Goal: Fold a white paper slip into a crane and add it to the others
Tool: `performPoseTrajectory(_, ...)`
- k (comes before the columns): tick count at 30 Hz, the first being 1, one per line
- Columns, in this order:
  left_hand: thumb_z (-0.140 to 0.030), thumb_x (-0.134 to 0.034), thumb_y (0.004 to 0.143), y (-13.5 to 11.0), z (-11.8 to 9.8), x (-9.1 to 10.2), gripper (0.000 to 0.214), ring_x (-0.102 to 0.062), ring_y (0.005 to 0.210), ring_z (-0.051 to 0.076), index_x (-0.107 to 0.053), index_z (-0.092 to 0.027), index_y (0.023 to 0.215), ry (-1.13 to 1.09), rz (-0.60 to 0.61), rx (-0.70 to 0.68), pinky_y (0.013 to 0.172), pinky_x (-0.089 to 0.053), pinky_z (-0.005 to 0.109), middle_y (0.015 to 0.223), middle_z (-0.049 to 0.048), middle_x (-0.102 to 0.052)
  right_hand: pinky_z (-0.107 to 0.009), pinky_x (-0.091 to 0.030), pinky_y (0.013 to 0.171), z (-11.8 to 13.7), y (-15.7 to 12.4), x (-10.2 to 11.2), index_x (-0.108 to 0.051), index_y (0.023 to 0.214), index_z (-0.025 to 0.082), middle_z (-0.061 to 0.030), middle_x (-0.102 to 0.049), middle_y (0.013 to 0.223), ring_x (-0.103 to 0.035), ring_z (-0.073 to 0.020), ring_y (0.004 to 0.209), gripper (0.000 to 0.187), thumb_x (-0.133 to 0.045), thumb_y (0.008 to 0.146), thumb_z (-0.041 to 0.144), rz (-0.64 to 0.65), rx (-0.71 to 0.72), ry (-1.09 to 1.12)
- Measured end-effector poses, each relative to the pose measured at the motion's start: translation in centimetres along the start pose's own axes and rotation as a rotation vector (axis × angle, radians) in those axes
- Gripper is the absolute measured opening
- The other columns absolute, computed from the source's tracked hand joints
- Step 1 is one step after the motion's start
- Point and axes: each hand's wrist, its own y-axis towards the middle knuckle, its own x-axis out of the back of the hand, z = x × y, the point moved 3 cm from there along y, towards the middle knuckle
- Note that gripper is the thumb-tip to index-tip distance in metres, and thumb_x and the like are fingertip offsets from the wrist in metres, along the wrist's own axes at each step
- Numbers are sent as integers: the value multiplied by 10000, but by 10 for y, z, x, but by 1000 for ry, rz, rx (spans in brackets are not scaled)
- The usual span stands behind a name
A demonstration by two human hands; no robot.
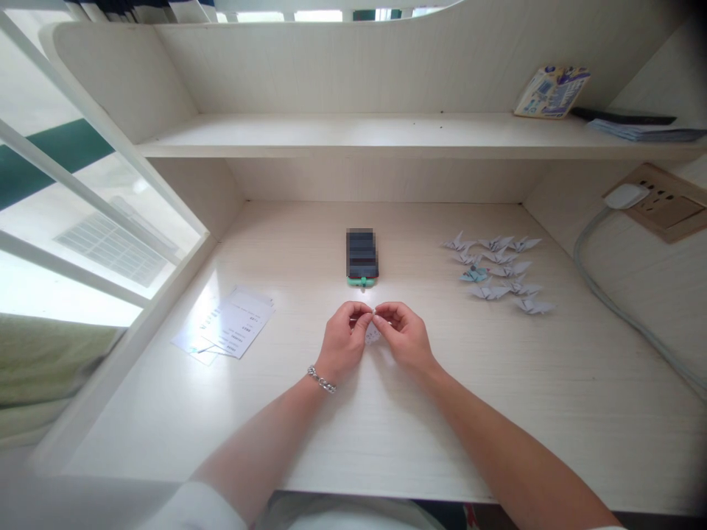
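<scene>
The left hand (pixel 347 336) and right hand (pixel 404 337) have their fingers pinched on a small paper (pixel 373 336), its shape mostly hidden. Right of the fingers sit finished paper birds (pixel 511 270); left of them, printed sheets (pixel 238 324) lie unfolded on the table (pixel 387 456).

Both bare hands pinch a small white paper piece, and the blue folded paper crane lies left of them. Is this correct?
Wrong side: the head view shows the blue crane lying right of the left hand and right hand, which pinch the white paper.
</scene>
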Motion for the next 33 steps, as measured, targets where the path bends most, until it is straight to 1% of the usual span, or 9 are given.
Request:
performPoseTrajectory(4,-277,-517,831,-1,1,-1,125,-578,820,141,-543,-182,907,-14,-5,-14,740,-467,259,897,44,-595,-304,-495,672,-2,3,3,-608,900,181,-58,-646,840,-609,-176,764,257,-685,692,311,-27,-5,20)
performPoseTrajectory(7,-271,-526,827,-1,3,-1,130,-582,814,139,-528,-184,923,-37,14,-9,736,-470,260,895,40,-589,-323,-497,693,-2,5,6,-644,916,161,-82,-667,863,-619,-194,778,281,-681,693,329,24,-55,13)
performPoseTrajectory(11,-271,-536,821,-1,5,-1,139,-588,792,134,-517,-184,928,-84,43,7,708,-483,255,887,37,-586,-338,-494,732,0,5,7,-687,873,146,-99,-688,884,-625,-216,819,262,-661,710,350,118,-97,15)
performPoseTrajectory(14,-281,-554,808,-1,5,0,145,-597,787,139,-528,-178,907,-92,60,8,701,-494,260,877,39,-594,-330,-496,710,0,6,9,-693,863,152,-93,-693,865,-627,-212,796,251,-659,712,350,101,-82,-19)
performPoseTrajectory(18,-295,-567,798,-1,3,0,148,-610,808,152,-579,-168,874,-35,99,8,749,-504,281,878,52,-626,-321,-496,684,-1,6,11,-691,873,162,-88,-691,865,-628,-207,773,244,-651,723,350,47,-37,-95)
performPoseTrajectory(24,-285,-554,807,0,-1,3,169,-606,894,165,-631,-171,905,45,45,-53,819,-502,297,945,70,-641,-304,-495,694,4,4,10,-702,874,180,-73,-678,882,-628,-197,799,197,-636,744,314,40,49,-160)
performPoseTrajectory(28,-279,-542,815,0,-4,4,167,-600,914,166,-641,-176,902,57,34,-84,804,-509,287,955,69,-636,-293,-492,683,11,1,9,-708,873,201,-59,-662,861,-621,-181,789,162,-611,773,284,11,152,-254)
performPoseTrajectory(33,-313,-549,807,-1,-5,4,185,-616,831,159,-648,-164,852,70,17,-42,756,-519,280,885,65,-646,-297,-487,719,20,-5,6,-702,903,231,-43,-665,851,-612,-167,798,163,-566,815,221,27,298,-385)
